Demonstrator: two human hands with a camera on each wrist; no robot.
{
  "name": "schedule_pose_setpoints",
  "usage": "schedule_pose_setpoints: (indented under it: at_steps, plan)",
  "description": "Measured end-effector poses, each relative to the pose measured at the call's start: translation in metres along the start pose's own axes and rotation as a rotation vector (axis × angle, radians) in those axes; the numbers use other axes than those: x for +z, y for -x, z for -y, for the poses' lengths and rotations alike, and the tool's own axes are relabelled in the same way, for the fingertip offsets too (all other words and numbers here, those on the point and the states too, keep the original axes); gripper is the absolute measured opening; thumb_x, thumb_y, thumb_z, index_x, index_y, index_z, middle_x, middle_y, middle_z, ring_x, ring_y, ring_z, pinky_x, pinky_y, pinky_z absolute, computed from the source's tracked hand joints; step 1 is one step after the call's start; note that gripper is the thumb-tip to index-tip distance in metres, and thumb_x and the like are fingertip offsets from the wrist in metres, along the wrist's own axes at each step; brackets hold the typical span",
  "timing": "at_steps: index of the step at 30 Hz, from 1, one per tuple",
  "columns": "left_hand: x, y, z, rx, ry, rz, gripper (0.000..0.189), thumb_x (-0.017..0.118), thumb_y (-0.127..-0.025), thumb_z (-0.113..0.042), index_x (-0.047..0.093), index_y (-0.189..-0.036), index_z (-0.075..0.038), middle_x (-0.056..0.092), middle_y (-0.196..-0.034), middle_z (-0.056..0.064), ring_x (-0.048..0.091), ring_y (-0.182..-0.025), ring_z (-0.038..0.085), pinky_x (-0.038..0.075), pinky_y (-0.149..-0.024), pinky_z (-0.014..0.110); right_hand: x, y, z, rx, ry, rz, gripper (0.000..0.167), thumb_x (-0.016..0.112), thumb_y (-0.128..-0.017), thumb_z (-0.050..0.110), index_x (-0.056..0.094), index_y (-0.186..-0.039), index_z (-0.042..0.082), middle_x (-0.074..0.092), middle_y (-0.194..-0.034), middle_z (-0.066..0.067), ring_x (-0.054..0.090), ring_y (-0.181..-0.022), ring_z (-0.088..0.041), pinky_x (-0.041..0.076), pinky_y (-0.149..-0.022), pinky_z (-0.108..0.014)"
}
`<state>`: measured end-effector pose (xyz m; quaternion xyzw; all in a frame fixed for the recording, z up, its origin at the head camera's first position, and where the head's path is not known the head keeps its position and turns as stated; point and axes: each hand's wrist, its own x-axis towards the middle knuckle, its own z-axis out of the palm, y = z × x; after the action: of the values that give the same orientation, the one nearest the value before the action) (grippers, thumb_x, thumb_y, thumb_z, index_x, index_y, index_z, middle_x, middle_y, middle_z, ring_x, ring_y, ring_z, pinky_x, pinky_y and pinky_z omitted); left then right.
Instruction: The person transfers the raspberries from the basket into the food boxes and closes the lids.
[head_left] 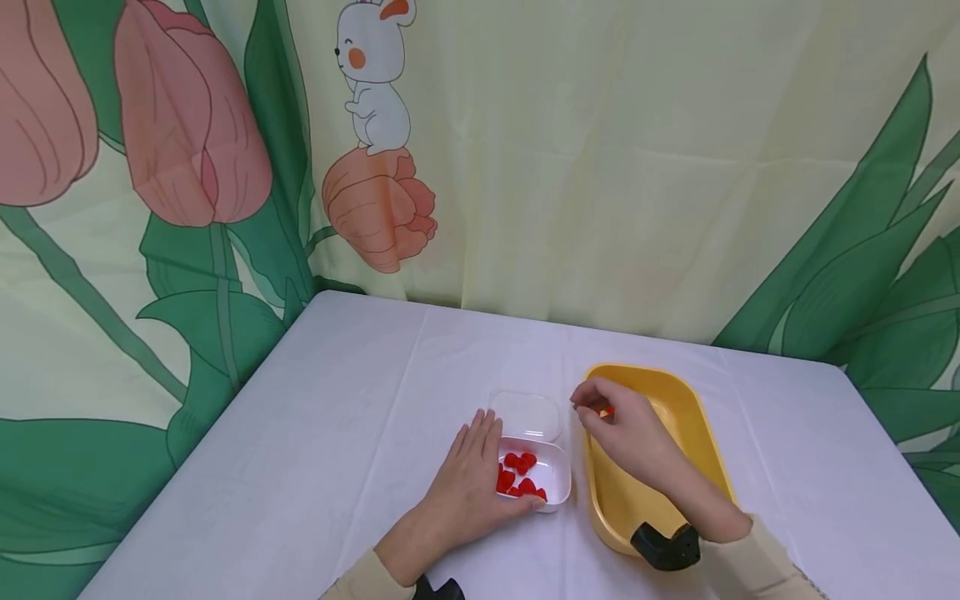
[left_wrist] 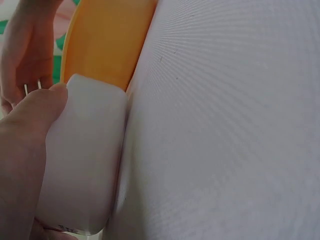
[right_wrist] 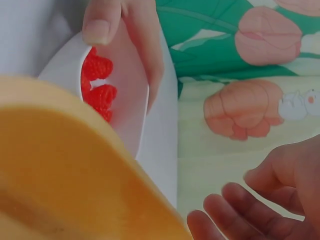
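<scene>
A white container (head_left: 556, 475) with several red raspberry-shaped pieces (head_left: 522, 462) stands on the table. My left hand (head_left: 472, 471) holds it, straight fingers along its left side and thumb at its near corner; in the left wrist view the thumb (left_wrist: 52, 102) lies at the container's edge. My right hand (head_left: 622, 421) is raised over the left edge of the yellow basin (head_left: 701, 417), fingers bent toward the thumb. A small red-orange thing (head_left: 606, 412) shows between them, mostly hidden. Two thin white prongs (left_wrist: 39, 84) show by that hand in the left wrist view; I cannot tell what they are.
A clear lid (head_left: 527, 414) lies just behind the white container. The basin stands close to the container's right side. A white cloth (head_left: 300, 467) covers the table, and a printed curtain (head_left: 562, 167) hangs behind it.
</scene>
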<state>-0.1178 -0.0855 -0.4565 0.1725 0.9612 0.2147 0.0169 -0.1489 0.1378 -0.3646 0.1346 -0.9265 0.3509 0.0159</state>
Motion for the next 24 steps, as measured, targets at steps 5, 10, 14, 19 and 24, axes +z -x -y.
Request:
schedule_pose_setpoints:
  at_steps: [5,10,14,19,24]
  plan:
    - [0.000,0.000,0.001,-0.002,-0.003,-0.002,0.111,0.063,-0.075,-0.075,0.027,-0.155,-0.007,0.029,-0.162,0.011,0.019,-0.153,0.030,0.023,-0.123,0.050,-0.005,-0.001,-0.008,-0.001,-0.003,-0.021,0.013,0.062,-0.094,0.008,0.066,-0.106,0.009,0.070,-0.101,-0.004,0.062,-0.091,-0.016,0.055,-0.078,-0.024]
    - [0.001,-0.001,0.001,0.003,-0.004,-0.007,0.110,0.063,-0.076,-0.074,0.027,-0.155,-0.007,0.029,-0.162,0.011,0.019,-0.153,0.030,0.023,-0.124,0.050,-0.007,-0.003,-0.017,0.024,0.001,-0.023,0.013,0.059,-0.095,0.008,0.065,-0.107,0.008,0.069,-0.098,-0.005,0.062,-0.087,-0.016,0.055,-0.078,-0.024]
    - [0.001,-0.002,0.000,0.000,-0.006,-0.008,0.110,0.063,-0.076,-0.073,0.027,-0.155,-0.007,0.029,-0.162,0.010,0.018,-0.153,0.029,0.023,-0.124,0.050,-0.009,-0.006,-0.024,0.042,0.005,-0.022,0.014,0.057,-0.095,0.007,0.064,-0.107,0.007,0.069,-0.097,-0.005,0.062,-0.089,-0.017,0.054,-0.079,-0.023]
    - [0.001,-0.003,-0.001,-0.015,-0.009,0.001,0.111,0.065,-0.075,-0.073,0.027,-0.155,-0.008,0.029,-0.162,0.010,0.018,-0.153,0.029,0.023,-0.123,0.050,-0.010,-0.008,-0.032,0.073,0.004,-0.015,0.016,0.056,-0.096,0.006,0.064,-0.109,0.004,0.069,-0.103,-0.010,0.061,-0.095,-0.023,0.056,-0.079,-0.029]
    - [0.001,-0.004,-0.001,-0.020,-0.010,0.004,0.111,0.065,-0.074,-0.073,0.026,-0.155,-0.008,0.029,-0.162,0.010,0.019,-0.153,0.029,0.024,-0.123,0.051,-0.011,-0.010,-0.038,0.106,0.022,-0.017,0.018,0.056,-0.096,0.007,0.063,-0.112,0.003,0.068,-0.108,-0.015,0.062,-0.100,-0.028,0.059,-0.079,-0.035]
